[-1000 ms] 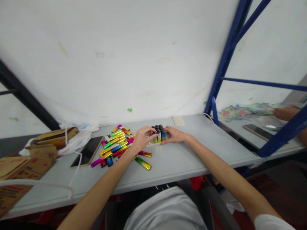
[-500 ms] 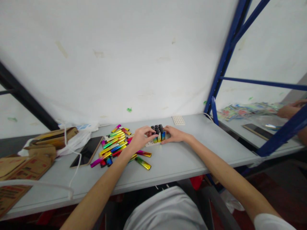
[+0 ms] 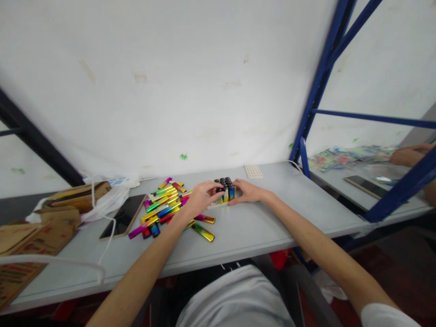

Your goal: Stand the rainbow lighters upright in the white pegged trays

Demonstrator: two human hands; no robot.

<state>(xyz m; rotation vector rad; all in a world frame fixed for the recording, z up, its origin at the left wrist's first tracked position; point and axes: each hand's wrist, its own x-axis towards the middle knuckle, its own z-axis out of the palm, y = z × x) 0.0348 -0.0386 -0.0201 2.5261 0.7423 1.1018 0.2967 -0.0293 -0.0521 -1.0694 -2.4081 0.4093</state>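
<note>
Several lighters with black tops [image 3: 227, 180] and shiny coloured bodies stand upright, packed together in a low white holder [image 3: 215, 206] on the table. My left hand [image 3: 200, 196] is at the left side of this group, its thumb and fingers pinched on a lighter [image 3: 220, 189] whose lower part is mostly hidden. At the right side, my right hand [image 3: 248, 191] rests with thumb and fingers curled against the standing lighters. Left of the holder lies a loose pile of metallic lighters [image 3: 163, 211] in gold, green, blue, red and purple, partly behind my left forearm.
Behind the holder, near the wall, lies a white grid-like holder [image 3: 254, 171]. To the left are a dark phone [image 3: 124, 215], a white cable [image 3: 111, 231] and cardboard boxes [image 3: 44, 231]. Beyond the blue post [image 3: 316, 91], another person's hand [image 3: 408, 156] is over a neighbouring table.
The fingers of my left hand have shifted slightly at the standing lighters. My right hand keeps its place. The other person's hand at far right has moved a little.
</note>
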